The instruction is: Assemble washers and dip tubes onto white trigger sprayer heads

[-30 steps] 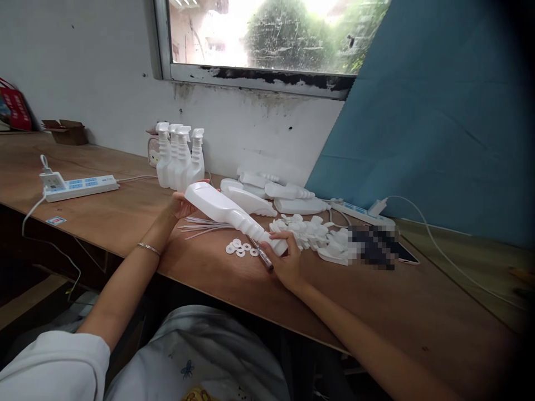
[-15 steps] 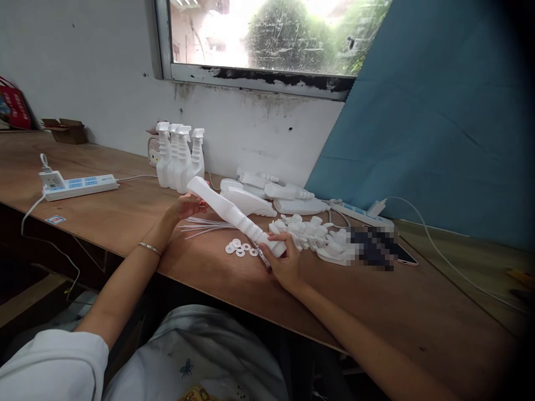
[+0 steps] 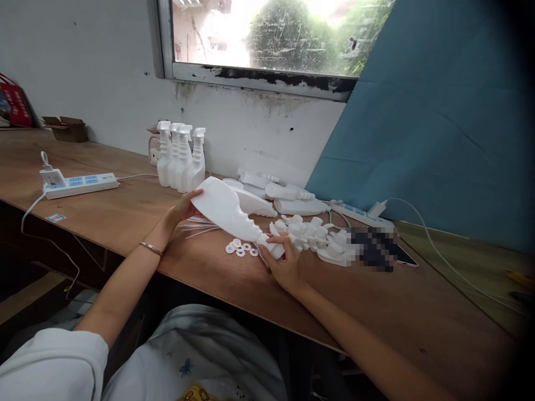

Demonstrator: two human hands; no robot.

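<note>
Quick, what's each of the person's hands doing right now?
Left hand: against the wide base of a white bottle; partly hidden, so its grip can't be told.
Right hand: closed around that bottle's neck.

Held btl (image 3: pixel 221 209) was wht, same w/ washers (image 3: pixel 237 241) & spray btls (image 3: pixel 183 167); tabletop (image 3: pixel 355 301) was brn, cloth (image 3: pixel 426 122) teal-blue, L-side pwr strip (image 3: pixel 81 186) wht w/ lt-blue sockets (image 3: pixel 91 179), bag (image 3: pixel 17 106) mostly red.

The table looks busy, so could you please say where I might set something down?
Bare patches: on the right, between the phone and right forearm; on the left, between the left strip and left forearm; and behind that strip, between the box and standing bottles. It is crowded in the middle, around the held bottle: tubes, washers, spray heads and lying bottles.
</note>
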